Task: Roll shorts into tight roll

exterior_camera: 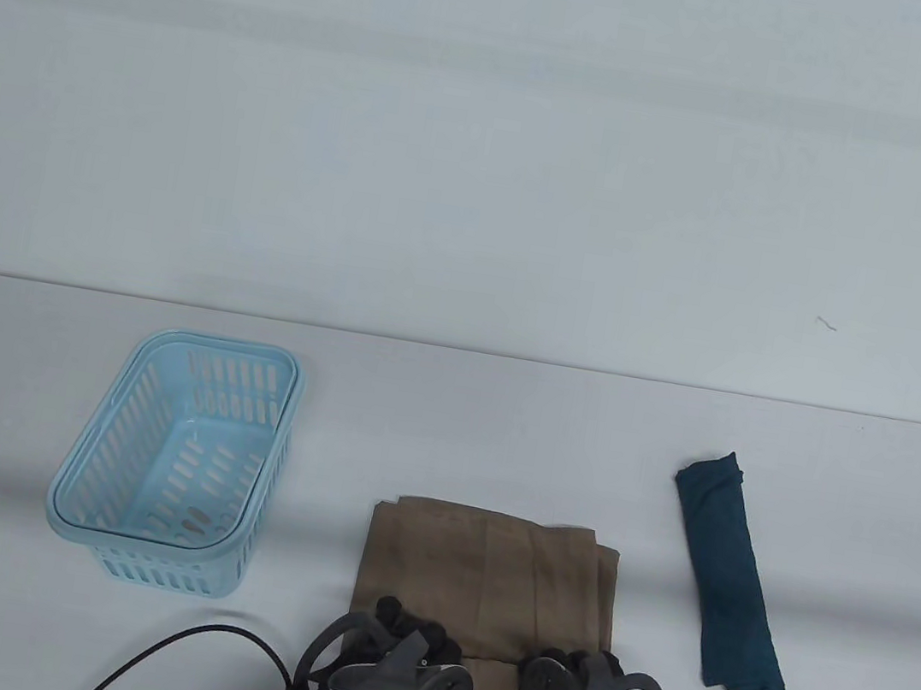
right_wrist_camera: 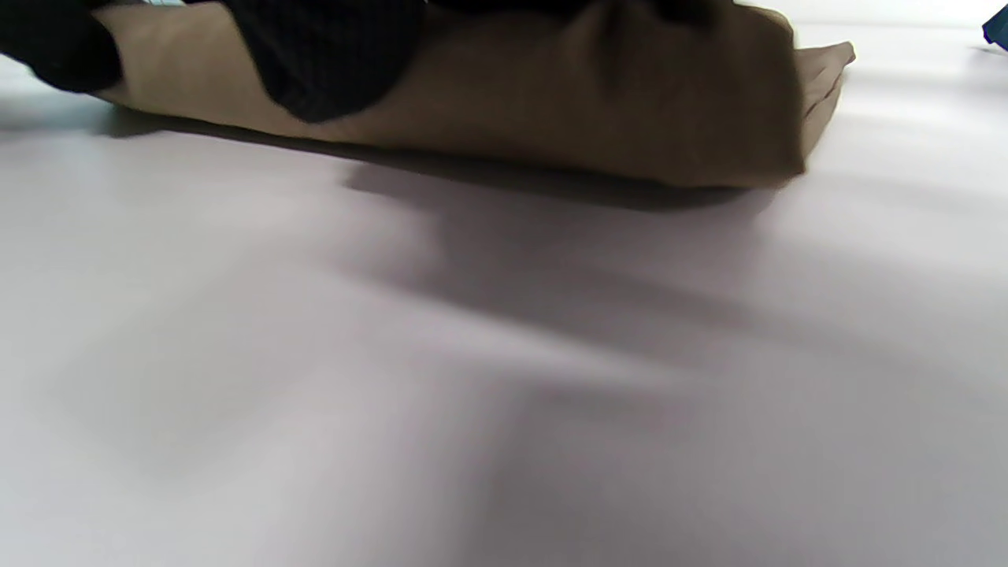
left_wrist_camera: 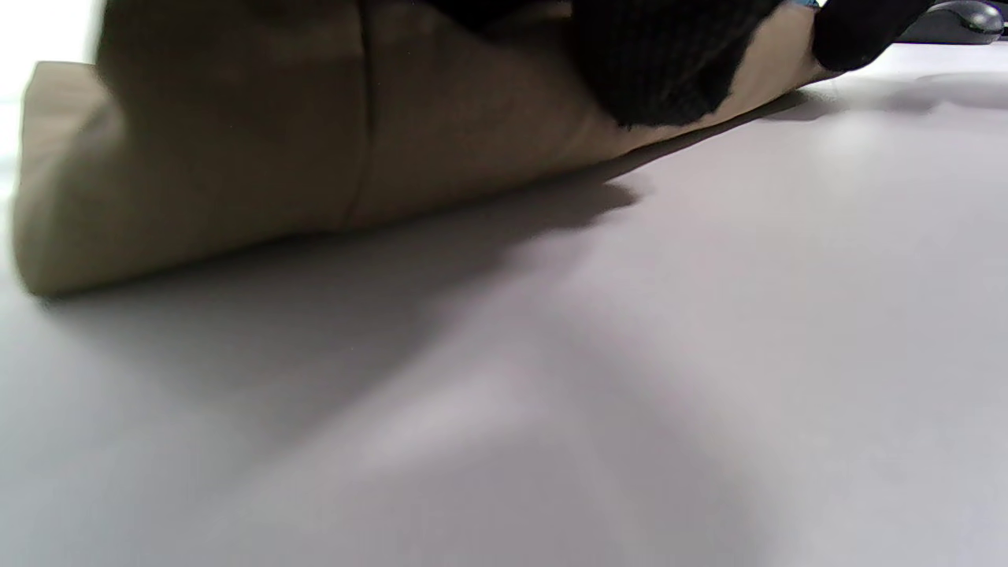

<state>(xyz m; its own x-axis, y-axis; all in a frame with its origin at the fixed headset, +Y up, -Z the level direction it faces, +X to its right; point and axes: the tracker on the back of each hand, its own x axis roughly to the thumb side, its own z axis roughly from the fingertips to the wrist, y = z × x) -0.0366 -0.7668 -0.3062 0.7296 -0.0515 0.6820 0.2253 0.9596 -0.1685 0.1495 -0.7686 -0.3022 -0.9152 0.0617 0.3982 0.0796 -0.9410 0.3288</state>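
The tan shorts (exterior_camera: 482, 577) lie folded flat at bottom centre of the table view, their near edge turned up into a fold; the left hand (exterior_camera: 403, 643) and right hand (exterior_camera: 580, 674) both grip that edge, side by side; a blue basket (exterior_camera: 83, 470) sits at left, a dark teal roll (exterior_camera: 729, 575) at right

Left hand (exterior_camera: 401, 656) and right hand (exterior_camera: 579, 683) side by side, gloved fingers (left_wrist_camera: 661, 63) curled forward, gripping cloth
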